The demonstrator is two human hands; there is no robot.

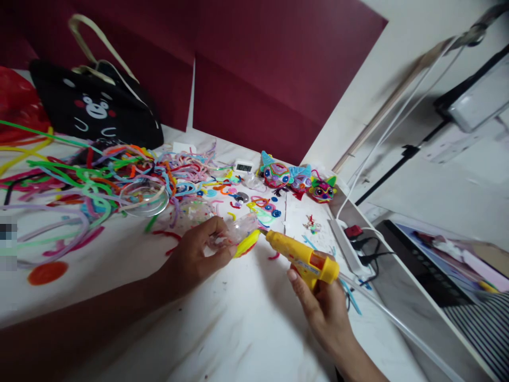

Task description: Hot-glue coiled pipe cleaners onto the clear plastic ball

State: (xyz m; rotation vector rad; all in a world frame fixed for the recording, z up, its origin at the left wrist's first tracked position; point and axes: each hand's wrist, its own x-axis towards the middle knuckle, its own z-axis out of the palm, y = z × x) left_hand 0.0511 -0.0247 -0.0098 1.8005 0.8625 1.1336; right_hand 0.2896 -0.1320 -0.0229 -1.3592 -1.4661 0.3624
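Left hand [201, 252] pinching clear, crinkly plastic piece [242, 227] with yellow fuzzy strip [247, 244] along its lower edge, above white marbled table [222, 329]. Right hand [328, 313] wrapped around yellow plastic glue gun [296, 251], nozzle right by strip, contact can't tell; multicoloured pipe-cleaner heap [99, 183] left, beyond left hand.

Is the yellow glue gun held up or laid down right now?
Held up: the right hand grips the glue gun, its nozzle pointing toward the yellow piece by the left hand.
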